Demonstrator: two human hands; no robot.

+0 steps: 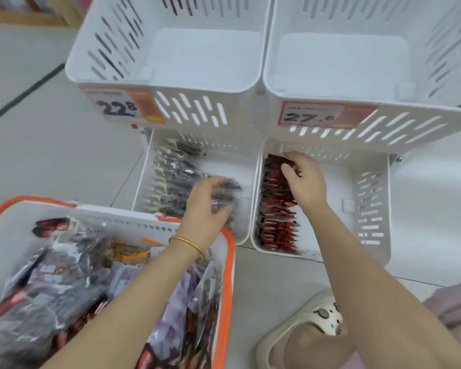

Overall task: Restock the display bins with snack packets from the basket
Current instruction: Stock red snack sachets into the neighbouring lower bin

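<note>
Below, dark packets (171, 177) in one bin (224, 166), red packets (274, 209) in another.

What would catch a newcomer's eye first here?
Two hands work in the lower white bins: the left hand grips dark packets in the left bin, the right hand pinches red packets in the right one. An orange-rimmed basket heaped with packets sits lower left; the upper bins stand empty.

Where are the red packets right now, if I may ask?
Head view: the red packets line the left wall of the lower right bin, under the right hand.
</note>
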